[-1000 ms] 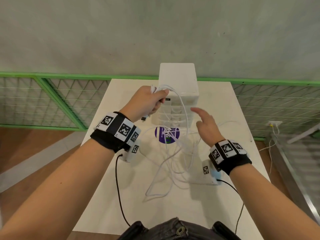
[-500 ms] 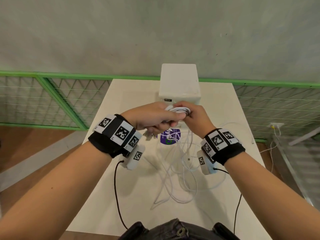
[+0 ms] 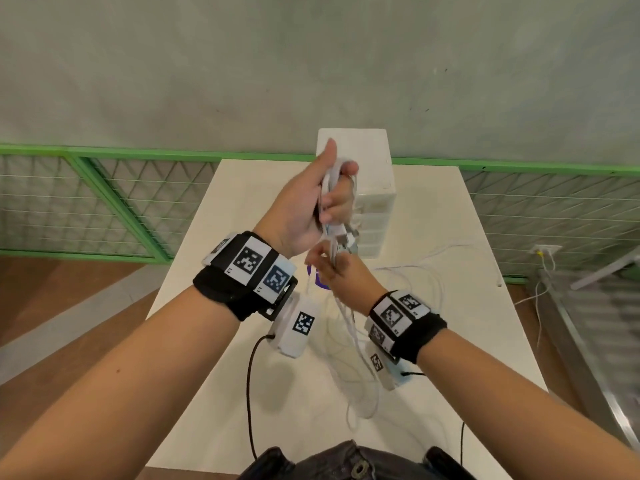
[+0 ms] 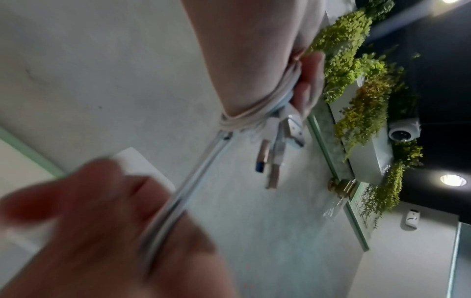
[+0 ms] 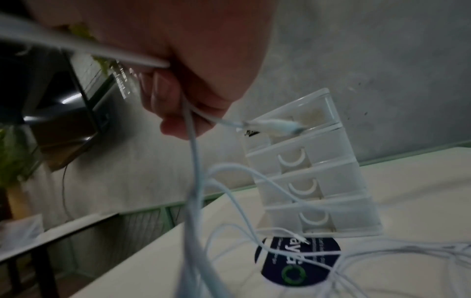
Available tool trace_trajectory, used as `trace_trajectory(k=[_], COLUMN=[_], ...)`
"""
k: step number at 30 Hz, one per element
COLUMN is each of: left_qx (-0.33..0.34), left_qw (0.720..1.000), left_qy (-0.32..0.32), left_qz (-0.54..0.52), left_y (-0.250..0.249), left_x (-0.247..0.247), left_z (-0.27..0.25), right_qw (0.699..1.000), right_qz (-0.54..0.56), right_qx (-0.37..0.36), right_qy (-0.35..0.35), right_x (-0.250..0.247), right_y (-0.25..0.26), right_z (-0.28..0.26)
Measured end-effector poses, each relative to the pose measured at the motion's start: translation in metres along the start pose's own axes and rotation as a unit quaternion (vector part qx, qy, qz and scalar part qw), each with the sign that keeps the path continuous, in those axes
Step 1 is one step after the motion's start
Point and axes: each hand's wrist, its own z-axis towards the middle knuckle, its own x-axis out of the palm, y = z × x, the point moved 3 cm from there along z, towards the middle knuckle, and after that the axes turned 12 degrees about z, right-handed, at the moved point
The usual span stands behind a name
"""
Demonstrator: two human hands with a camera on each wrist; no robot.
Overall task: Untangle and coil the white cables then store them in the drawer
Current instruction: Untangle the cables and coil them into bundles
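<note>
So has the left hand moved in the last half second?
Yes. The left hand has risen and now overlaps the top of the white drawer unit, gripping the white cables; before, it sat below the unit's top.

The cables (image 3: 353,334) look like smooth white plastic with a slight sheen; the plugs (image 4: 270,175) hanging just below the left grip (image 3: 311,202) end in bright metal. Behind that grip the drawers (image 5: 313,175) are translucent white plastic, glossy at the edges. Under the right grip (image 3: 341,282) the table (image 3: 450,341) is matt and cream-coloured, bearing a glossy dark sticker (image 5: 298,262). Both wrist bands (image 3: 242,282) are black cloth. The wall (image 3: 311,64) beyond is rough, matt grey.
</note>
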Motion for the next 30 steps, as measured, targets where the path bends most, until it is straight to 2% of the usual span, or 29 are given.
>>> trace_trajectory(k=[2,4,7,11,13,15,16,17,19,21,23,25,28,30], left_qx=[0.044,0.08,0.112,0.143,0.107,0.023,-0.021,-0.059,-0.131,-0.185,-0.194,-0.177,-0.145,-0.119], left_qw=[0.997,0.989,0.965,0.917,0.865,0.804,0.788,0.781,0.786,0.788,0.779,0.779,0.783,0.775], left_qy=[-0.053,-0.119,-0.22,-0.269,-0.237,-0.15,-0.1,-0.053,0.012,0.055,0.086,0.076,-0.011,-0.052], left_qz=[-0.045,-0.041,0.093,0.257,0.43,0.574,0.607,0.619,0.605,0.584,0.59,0.596,0.605,0.619], left_y=[-0.005,-0.007,-0.004,0.002,0.011,0.023,0.028,0.032,0.035,0.035,0.035,0.031,0.016,0.006], left_x=[-0.006,-0.016,-0.031,-0.051,-0.054,-0.049,-0.044,-0.038,-0.031,-0.028,-0.026,-0.028,-0.044,-0.054], left_z=[0.004,0.008,0.01,0.01,0.011,0.01,0.007,0.004,-0.001,-0.007,-0.011,-0.012,-0.011,-0.01], right_qw=[0.999,0.997,0.992,0.987,0.982,0.968,0.961,0.953,0.946,0.955,0.963,0.966,0.975,0.979], right_qz=[-0.036,-0.06,-0.1,-0.124,-0.14,-0.171,-0.186,-0.197,-0.211,-0.212,-0.202,-0.194,-0.164,-0.162], right_qx=[-0.004,-0.015,-0.05,-0.084,-0.128,-0.182,-0.205,-0.226,-0.241,-0.203,-0.175,-0.17,-0.151,-0.125], right_qy=[0.035,0.048,0.06,0.052,0.023,-0.009,-0.023,-0.035,-0.045,-0.042,-0.03,-0.027,-0.02,-0.01], right_x=[0.009,0.013,0.01,-0.005,-0.015,-0.026,-0.031,-0.035,-0.046,-0.056,-0.062,-0.063,-0.064,-0.062], right_y=[-0.007,-0.009,-0.002,0.0,0.004,0.009,0.011,0.013,0.013,0.009,0.0,-0.013,-0.043,-0.06], right_z=[-0.008,-0.014,-0.02,-0.02,-0.018,-0.014,-0.012,-0.011,-0.008,-0.005,-0.004,-0.008,-0.019,-0.024])
